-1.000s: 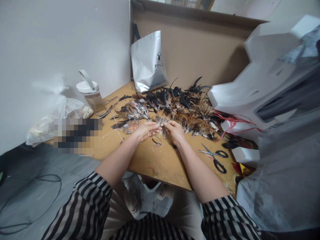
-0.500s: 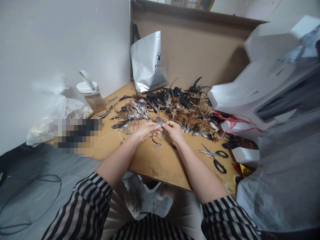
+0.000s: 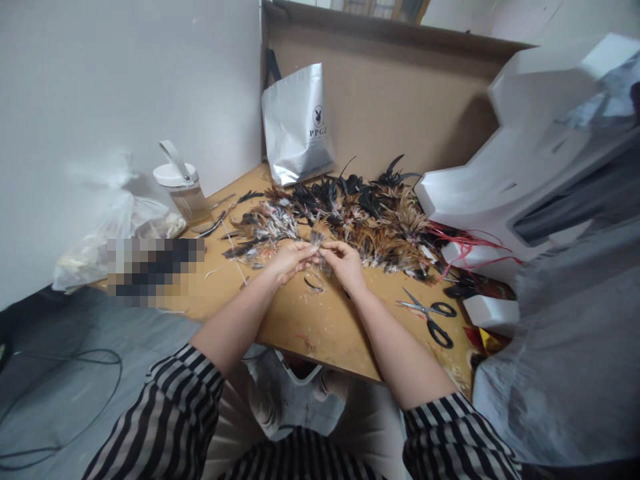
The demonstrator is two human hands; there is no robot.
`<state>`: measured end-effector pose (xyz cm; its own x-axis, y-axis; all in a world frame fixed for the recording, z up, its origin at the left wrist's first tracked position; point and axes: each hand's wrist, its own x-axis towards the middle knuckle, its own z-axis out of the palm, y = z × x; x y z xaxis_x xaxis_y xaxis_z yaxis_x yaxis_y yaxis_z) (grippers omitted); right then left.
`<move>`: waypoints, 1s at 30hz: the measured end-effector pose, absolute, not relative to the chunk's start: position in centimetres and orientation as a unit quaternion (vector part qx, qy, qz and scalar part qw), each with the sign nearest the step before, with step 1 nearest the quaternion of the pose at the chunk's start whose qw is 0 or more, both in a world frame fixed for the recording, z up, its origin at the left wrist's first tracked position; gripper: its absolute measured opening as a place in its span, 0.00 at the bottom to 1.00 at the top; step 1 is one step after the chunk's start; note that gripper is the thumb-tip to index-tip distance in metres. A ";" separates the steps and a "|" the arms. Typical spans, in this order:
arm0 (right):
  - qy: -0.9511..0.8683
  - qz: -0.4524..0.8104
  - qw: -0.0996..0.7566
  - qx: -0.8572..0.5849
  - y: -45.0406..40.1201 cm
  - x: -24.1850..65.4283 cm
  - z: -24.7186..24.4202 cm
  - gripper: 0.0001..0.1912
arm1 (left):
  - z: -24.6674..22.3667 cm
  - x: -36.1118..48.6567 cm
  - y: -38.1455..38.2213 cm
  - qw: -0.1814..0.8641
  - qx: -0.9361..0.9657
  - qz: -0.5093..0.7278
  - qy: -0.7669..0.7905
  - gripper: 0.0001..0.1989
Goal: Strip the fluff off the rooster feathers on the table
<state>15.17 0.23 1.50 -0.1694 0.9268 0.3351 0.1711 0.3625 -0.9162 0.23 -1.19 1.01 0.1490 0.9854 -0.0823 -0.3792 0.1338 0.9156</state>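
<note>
Brown-black feather pile [image 3: 350, 213] heaped mid-frame on counter [image 3: 300, 320]; one small feather [image 3: 316, 241] pinched between left hand [image 3: 290, 260] and right hand [image 3: 345, 263]; most apparently unprocessed.

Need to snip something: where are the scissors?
The scissors lie on the wooden table, right of the right hand, below the feather pile.

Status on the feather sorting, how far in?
Looks early. Done: a small fanned group of grey-brown feathers lies apart at the left of the wooden table. In hand: left hand and right hand pinch a small feather tuft between them. Left: the big dark-and-tan feather pile is still loose; black-handled scissors lie untouched.
</note>
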 end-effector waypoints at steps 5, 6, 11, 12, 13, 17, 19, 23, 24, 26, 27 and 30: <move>-0.780 0.131 0.430 -0.436 -1.0 15.2 2.4 0.10 | 0.8 0.2 -1.1 0.661 0.367 0.543 0.365 0.13; -0.787 0.102 0.418 -0.442 -1.2 15.2 2.5 0.10 | 0.7 0.3 -1.1 0.663 0.364 0.542 0.368 0.13; -0.788 0.068 0.400 -0.463 -1.3 14.9 2.6 0.10 | 0.7 0.5 -1.3 0.662 0.366 0.534 0.377 0.13; -0.787 0.077 0.402 -0.461 -1.2 14.9 2.6 0.10 | 0.7 0.5 -1.3 0.659 0.368 0.535 0.379 0.13; -0.788 0.088 0.403 -0.456 -1.1 14.9 2.5 0.10 | 0.7 0.5 -1.3 0.655 0.370 0.538 0.380 0.13; -0.797 0.127 0.389 -0.444 0.1 16.0 2.3 0.09 | 0.7 0.3 -1.1 0.633 0.379 0.550 0.391 0.13; -0.789 0.143 0.364 -0.474 1.0 17.1 2.1 0.09 | 0.8 0.1 -1.0 0.625 0.381 0.554 0.397 0.13; -0.775 0.177 0.279 -0.539 2.1 18.8 1.8 0.11 | 0.8 0.1 -1.0 0.619 0.388 0.546 0.411 0.13; -0.775 0.182 0.255 -0.549 2.1 19.0 1.7 0.12 | 0.8 0.1 -1.0 0.618 0.390 0.543 0.413 0.13; -0.779 0.189 0.213 -0.559 1.8 18.9 1.8 0.12 | 0.8 0.1 -1.1 0.615 0.395 0.542 0.415 0.13; -0.780 0.189 0.199 -0.562 1.6 18.7 1.8 0.12 | 0.8 0.2 -1.1 0.614 0.396 0.542 0.415 0.13; -0.780 0.185 0.197 -0.564 1.1 18.0 1.8 0.08 | 0.8 0.2 -1.1 0.615 0.399 0.538 0.415 0.13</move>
<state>18.04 1.15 1.77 -0.2858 0.9533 0.0978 0.8076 0.2946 -0.5108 0.18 -1.06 0.84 0.0767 0.9938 -0.0809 -0.3308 0.1019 0.9382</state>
